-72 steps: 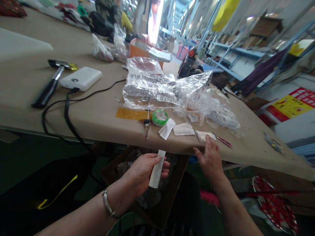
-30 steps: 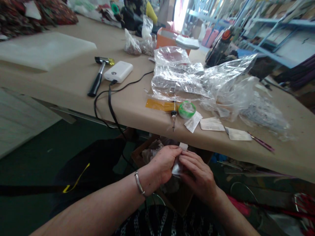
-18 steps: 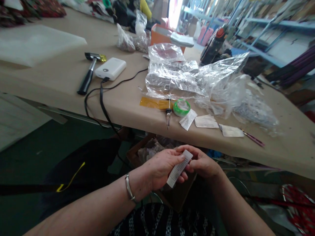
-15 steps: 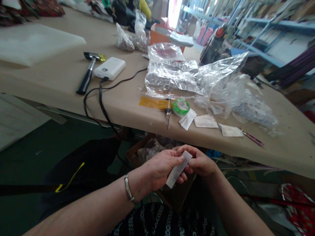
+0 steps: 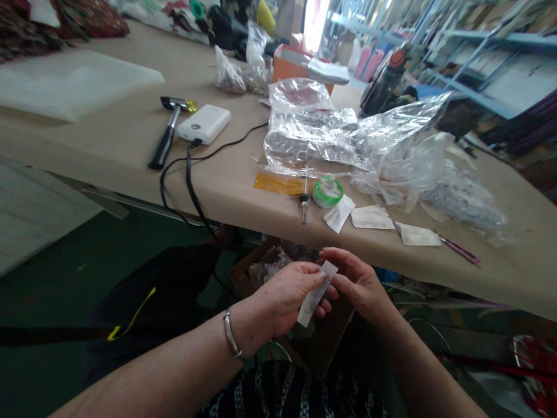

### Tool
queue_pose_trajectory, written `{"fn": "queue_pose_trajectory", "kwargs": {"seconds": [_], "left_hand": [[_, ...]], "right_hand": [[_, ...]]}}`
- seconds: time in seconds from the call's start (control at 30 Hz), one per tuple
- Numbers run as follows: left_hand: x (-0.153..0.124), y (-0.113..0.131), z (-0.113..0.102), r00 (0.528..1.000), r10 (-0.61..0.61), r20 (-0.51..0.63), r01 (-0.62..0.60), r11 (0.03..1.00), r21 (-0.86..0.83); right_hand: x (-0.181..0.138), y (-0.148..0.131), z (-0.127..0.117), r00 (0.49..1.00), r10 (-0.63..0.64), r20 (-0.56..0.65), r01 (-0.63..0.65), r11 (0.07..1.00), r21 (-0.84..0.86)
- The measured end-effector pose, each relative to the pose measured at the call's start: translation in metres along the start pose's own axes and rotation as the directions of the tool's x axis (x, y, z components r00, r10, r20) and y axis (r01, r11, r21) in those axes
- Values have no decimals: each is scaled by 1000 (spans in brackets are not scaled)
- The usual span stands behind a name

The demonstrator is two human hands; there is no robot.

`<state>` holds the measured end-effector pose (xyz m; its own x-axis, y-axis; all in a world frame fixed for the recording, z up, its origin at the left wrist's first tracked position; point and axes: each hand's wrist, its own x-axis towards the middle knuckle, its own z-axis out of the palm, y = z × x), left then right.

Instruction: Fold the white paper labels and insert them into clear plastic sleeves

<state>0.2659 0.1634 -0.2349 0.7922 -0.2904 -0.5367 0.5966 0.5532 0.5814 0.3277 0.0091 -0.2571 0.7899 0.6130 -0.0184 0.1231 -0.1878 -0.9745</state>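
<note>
In front of the table edge, my left hand pinches a white printed label between thumb and fingers. The label slants, with small lines of print facing me. Close beside its upper end is my right hand, thumb and forefinger apart and nothing visible between them. On the table edge above lie a slim pen-like tool with a fine tip, a green ring-shaped roll and several similar labels. Tweezers with pink handles rest to their right.
Crumpled clear plastic bags cover the middle of the table. A hammer and a white power bank with a black cable lie left. Below the edge stands a cardboard box holding plastic scraps. A dark bottle stands behind.
My right thumb and forefinger have parted and drawn slightly away from the label. My left hand still holds it. The whole view has shifted a little, so the table things appear further right.
</note>
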Motion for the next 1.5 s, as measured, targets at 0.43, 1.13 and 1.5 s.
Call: {"fn": "queue_pose_trajectory", "kwargs": {"seconds": [0.43, 1.13, 1.5], "left_hand": [[-3, 2, -6, 997, 50, -67, -50, 999, -4], [-7, 0, -22, 995, 91, -46, -91, 996, 7], [-8, -2, -28, 996, 85, -15, -84, 996, 32]], "right_hand": [[1, -10, 16, 984, -175, -21, 146, 875, -462], [24, -1, 30, 983, 179, -30, -168, 960, 225], [16, -14, 30, 985, -144, -99, 112, 954, -279]]}}
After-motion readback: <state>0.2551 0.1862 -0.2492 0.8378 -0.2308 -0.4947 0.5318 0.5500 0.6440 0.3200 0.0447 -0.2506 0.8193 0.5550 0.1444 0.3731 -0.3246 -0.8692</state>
